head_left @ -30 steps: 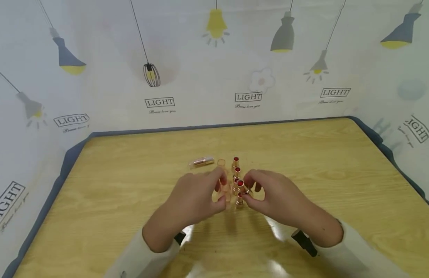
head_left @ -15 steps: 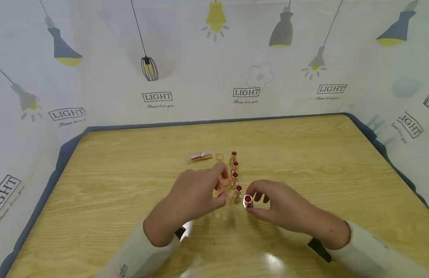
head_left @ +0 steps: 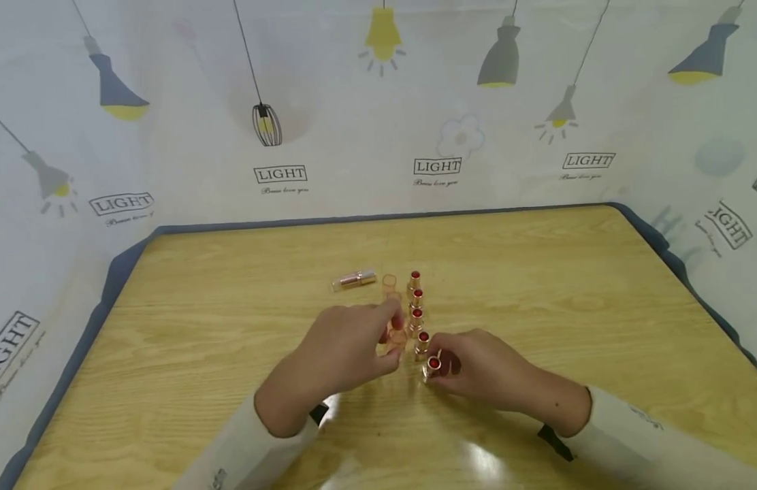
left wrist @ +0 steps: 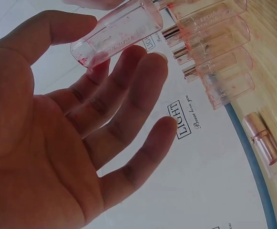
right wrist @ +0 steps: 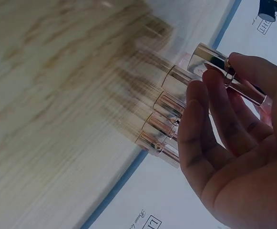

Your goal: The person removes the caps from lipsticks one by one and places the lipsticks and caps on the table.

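Note:
In the head view my right hand [head_left: 482,367] pinches an uncapped lipstick [head_left: 433,366] with a red tip, upright at the near end of a row of lipsticks. Its shiny rose-gold base [right wrist: 209,57] shows between thumb and fingers in the right wrist view. Several more uncapped lipsticks [head_left: 417,314] stand upright behind it. My left hand [head_left: 348,344] lies to the left of the row. Between its thumb and fingers it holds a clear pinkish lipstick cap [left wrist: 124,33], open end up. Other clear caps [left wrist: 226,55] stand in a row beside the lipsticks, partly hidden by the left hand.
A closed lipstick [head_left: 355,280] with a clear cap lies on its side behind the left hand. Everything sits on a wood-grain table [head_left: 219,286]. A white cloth [head_left: 354,129] printed with lamps rises behind the table's far edge.
My right hand has brought its lipstick away from the left hand, toward the near end of the row, and lowered it beside the nearest standing one. The left hand has hardly moved.

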Available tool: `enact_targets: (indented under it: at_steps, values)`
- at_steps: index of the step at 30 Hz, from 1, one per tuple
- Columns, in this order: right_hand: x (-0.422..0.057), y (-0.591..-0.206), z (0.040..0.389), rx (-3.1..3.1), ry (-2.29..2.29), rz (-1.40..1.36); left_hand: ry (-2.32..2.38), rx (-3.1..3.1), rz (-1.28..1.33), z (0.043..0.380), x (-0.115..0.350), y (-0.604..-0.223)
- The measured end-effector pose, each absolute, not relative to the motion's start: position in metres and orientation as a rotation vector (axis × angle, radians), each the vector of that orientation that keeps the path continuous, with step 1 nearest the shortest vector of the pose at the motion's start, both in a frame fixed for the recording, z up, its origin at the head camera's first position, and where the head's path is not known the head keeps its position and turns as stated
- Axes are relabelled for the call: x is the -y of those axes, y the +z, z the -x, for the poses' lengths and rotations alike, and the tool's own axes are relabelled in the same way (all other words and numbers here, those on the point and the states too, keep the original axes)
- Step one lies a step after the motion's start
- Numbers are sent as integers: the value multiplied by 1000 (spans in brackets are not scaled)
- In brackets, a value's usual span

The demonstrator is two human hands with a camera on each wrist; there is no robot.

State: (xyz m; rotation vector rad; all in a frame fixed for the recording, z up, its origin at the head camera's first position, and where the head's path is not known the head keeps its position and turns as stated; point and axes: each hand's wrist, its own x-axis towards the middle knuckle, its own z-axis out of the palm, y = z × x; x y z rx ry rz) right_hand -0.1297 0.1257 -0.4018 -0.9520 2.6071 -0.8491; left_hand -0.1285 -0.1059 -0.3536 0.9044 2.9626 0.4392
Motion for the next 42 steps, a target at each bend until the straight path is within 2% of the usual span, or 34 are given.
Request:
enact_targets:
  at_steps: [17,29,42]
  values:
    - [-125,-407,130,-2682,-713,911,374,-2874,-990,124,96,-359]
    - [-142,-383,132,-2641,-431,814,281,-2808,-901,125,91,-367]
    - [-146,-383,135,-2643,-460,849,255,-2764,-872,124,87,-377]
